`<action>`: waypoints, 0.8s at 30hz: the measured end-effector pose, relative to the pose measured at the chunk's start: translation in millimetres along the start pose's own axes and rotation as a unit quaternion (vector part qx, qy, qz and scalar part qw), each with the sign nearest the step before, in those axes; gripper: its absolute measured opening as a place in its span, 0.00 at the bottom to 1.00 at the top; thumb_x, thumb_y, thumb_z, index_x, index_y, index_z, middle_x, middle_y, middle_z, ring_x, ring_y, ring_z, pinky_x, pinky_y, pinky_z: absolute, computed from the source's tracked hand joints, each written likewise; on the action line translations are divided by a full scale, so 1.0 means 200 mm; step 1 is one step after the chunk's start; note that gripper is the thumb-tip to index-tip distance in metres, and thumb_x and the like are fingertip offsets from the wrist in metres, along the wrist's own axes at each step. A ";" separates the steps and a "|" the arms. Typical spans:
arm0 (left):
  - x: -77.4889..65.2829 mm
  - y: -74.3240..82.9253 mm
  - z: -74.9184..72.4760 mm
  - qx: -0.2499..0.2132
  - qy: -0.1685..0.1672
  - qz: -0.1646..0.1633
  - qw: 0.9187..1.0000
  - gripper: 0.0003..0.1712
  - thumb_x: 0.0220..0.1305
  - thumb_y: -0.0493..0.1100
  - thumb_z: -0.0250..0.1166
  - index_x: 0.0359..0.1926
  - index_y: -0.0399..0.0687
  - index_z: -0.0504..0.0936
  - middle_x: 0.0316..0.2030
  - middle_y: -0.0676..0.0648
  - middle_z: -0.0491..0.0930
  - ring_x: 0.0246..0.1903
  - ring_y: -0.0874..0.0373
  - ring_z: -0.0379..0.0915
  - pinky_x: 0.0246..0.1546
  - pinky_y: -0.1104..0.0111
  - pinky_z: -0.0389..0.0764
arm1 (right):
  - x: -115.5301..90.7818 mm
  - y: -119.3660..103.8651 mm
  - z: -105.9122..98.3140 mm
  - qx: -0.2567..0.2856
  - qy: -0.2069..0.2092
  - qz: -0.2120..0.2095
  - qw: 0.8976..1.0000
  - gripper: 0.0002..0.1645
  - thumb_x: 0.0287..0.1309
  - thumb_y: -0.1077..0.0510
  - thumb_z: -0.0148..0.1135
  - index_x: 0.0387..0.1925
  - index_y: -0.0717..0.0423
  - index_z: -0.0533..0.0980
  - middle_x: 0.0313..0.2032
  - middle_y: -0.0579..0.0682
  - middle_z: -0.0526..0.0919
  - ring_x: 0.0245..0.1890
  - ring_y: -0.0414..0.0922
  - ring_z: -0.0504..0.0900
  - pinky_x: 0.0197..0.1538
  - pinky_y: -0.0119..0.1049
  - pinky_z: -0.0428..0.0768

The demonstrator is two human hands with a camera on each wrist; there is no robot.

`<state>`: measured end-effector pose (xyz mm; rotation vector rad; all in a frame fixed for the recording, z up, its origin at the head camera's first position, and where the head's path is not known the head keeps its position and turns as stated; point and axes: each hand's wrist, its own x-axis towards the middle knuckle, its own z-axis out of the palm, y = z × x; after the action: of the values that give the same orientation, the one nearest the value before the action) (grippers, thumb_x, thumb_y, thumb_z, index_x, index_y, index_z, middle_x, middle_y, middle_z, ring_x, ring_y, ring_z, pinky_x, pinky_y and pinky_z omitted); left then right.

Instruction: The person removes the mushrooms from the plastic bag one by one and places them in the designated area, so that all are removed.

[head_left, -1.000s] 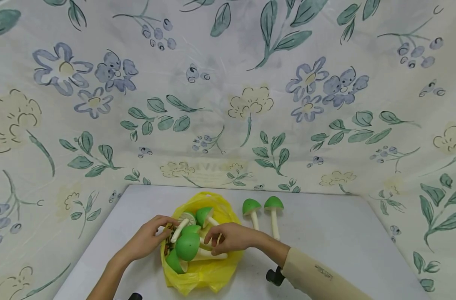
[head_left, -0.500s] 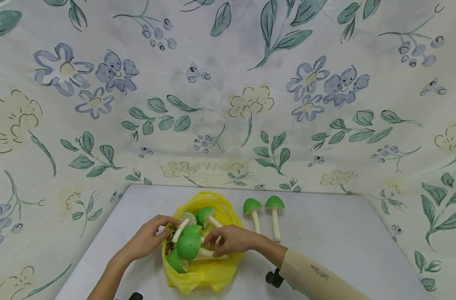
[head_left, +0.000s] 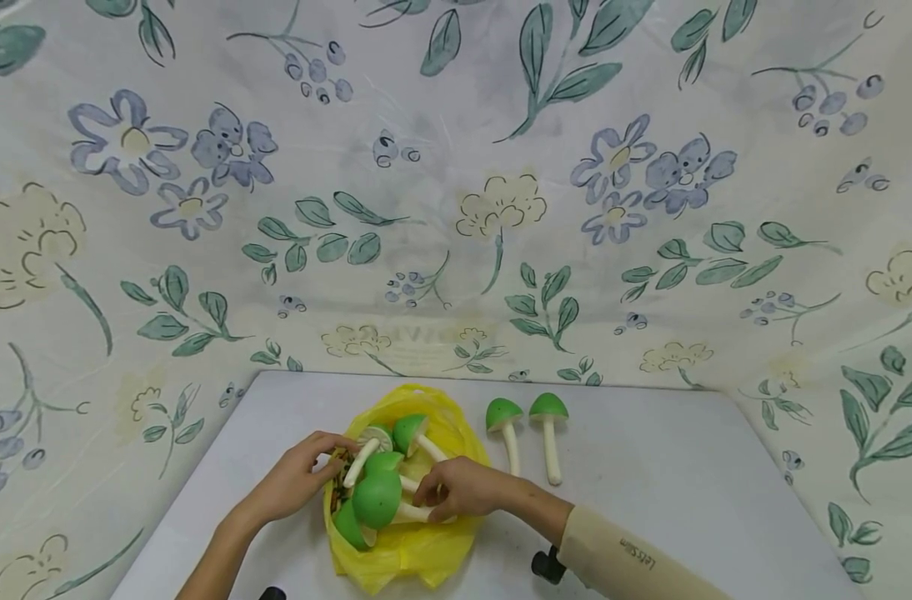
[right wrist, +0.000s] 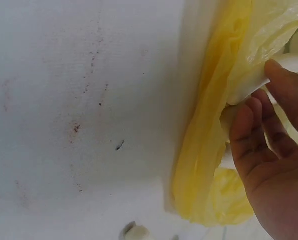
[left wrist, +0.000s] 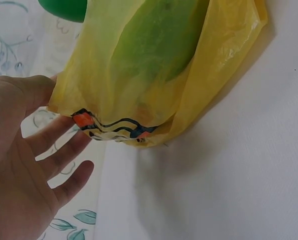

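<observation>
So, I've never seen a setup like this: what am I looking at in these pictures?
There is no machine here, only a person's two bare hands. The wide picture comes from a camera worn on the head; the two close ones come from cameras worn on the left and right wrists.

On the flat white table sits an open yellow plastic bag with several green-capped, white-stemmed toy-like mushrooms in it. Two more mushrooms lie outside, to the bag's right. Flower-patterned pale sheeting forms the backdrop.

The left hand holds the bag's rim. The right hand has its thumb and fingers around one mushroom's white stem.
</observation>
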<state>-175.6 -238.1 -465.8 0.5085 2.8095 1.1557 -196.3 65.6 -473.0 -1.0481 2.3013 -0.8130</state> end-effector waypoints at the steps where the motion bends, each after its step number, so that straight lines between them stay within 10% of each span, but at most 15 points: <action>1: 0.00 0.00 0.00 0.001 0.000 0.001 1.000 0.15 0.73 0.36 0.59 0.57 0.53 0.82 0.55 0.47 0.78 0.60 0.43 0.73 0.56 0.37 0.70 | 0.00 0.00 0.00 -0.005 0.001 -0.003 1.000 0.15 0.58 0.58 0.73 0.48 0.50 0.85 0.36 0.37 0.81 0.35 0.29 0.76 0.42 0.23 0.77; 24: 0.01 0.00 0.00 -0.003 -0.002 0.000 1.000 0.16 0.73 0.36 0.59 0.57 0.53 0.81 0.54 0.48 0.78 0.61 0.41 0.70 0.55 0.39 0.71 | -0.05 0.03 -0.03 0.048 0.017 0.004 0.999 0.12 0.61 0.56 0.70 0.47 0.49 0.85 0.32 0.34 0.80 0.31 0.30 0.76 0.35 0.25 0.78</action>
<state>-177.1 -237.2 -465.1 0.5091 2.8020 1.1623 -196.9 78.2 -470.8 -0.9894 2.2689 -0.9348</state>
